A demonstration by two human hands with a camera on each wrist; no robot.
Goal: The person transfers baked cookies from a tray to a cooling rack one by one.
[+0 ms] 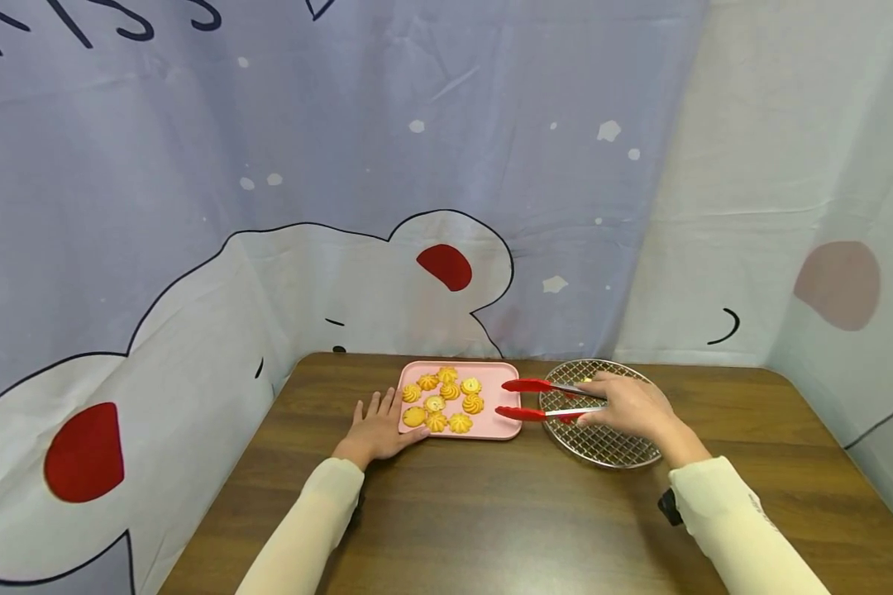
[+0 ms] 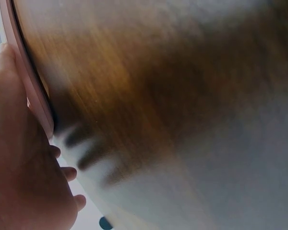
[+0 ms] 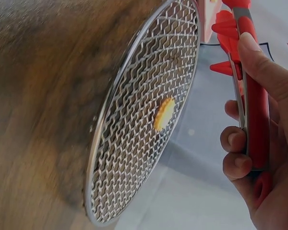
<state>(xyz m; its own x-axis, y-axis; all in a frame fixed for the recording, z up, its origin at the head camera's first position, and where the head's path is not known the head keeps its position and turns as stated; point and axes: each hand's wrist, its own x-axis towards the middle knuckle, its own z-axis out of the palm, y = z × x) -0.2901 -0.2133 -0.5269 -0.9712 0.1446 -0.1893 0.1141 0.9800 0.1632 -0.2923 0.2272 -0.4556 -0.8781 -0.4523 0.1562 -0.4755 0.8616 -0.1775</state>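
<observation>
A pair of red-tipped tongs (image 1: 524, 413) is gripped in my right hand (image 1: 631, 403), above the round wire rack (image 1: 613, 442). The tongs' two tips are apart over the right end of the pink tray (image 1: 500, 423), with nothing between them. Several golden piped cookies (image 1: 460, 423) lie on the tray's left and middle part. One cookie (image 3: 164, 114) sits on the rack's mesh, mostly hidden by my hand in the head view. At the tray's near left corner, my left hand (image 1: 378, 431) rests with fingers spread and straight, its thumb along the front rim.
Both tray and rack stand near the back edge of a brown wooden table (image 1: 491, 521). Behind the table hangs a printed curtain (image 1: 357, 149), which continues along the left and right sides.
</observation>
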